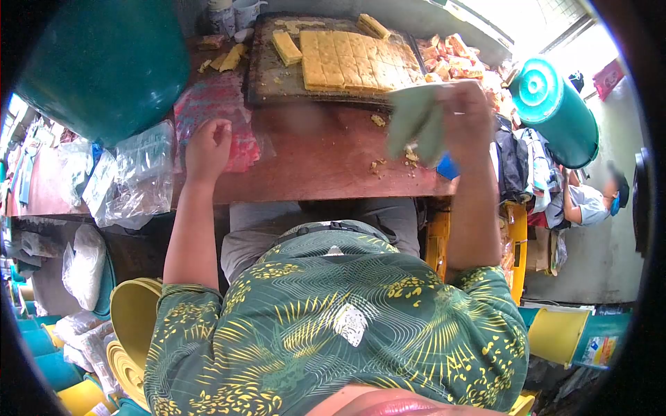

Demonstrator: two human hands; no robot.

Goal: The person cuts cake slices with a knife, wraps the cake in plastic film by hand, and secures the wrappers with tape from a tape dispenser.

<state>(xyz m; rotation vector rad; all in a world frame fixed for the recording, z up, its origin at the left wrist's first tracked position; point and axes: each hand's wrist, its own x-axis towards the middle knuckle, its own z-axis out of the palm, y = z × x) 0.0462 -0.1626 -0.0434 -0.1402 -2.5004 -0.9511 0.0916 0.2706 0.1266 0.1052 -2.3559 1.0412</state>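
Note:
My left hand [208, 147] is over a stack of pink-and-red printed plastic wrappers [232, 142], its fingers curled together; what they may hold is hidden. My right hand [468, 114], smeared by motion, grips a pale green cloth-like sheet [416, 121] that hangs over the right part of the table. Behind them, a dark baking tray [274, 87] carries a yellow sponge cake [354, 61] cut into rectangular pieces. One loose cake piece [286, 48] lies left of the block, another [374, 26] at its back edge. Crumbs [378, 120] dot the brown table [312, 156].
Wrapped packs [454, 59] are heaped right of the tray. A large green drum [104, 62] stands at left, a teal drum [555, 111] at right. Clear plastic bags [132, 177] hang over the table edge. A person in a light shirt [590, 204] is at far right.

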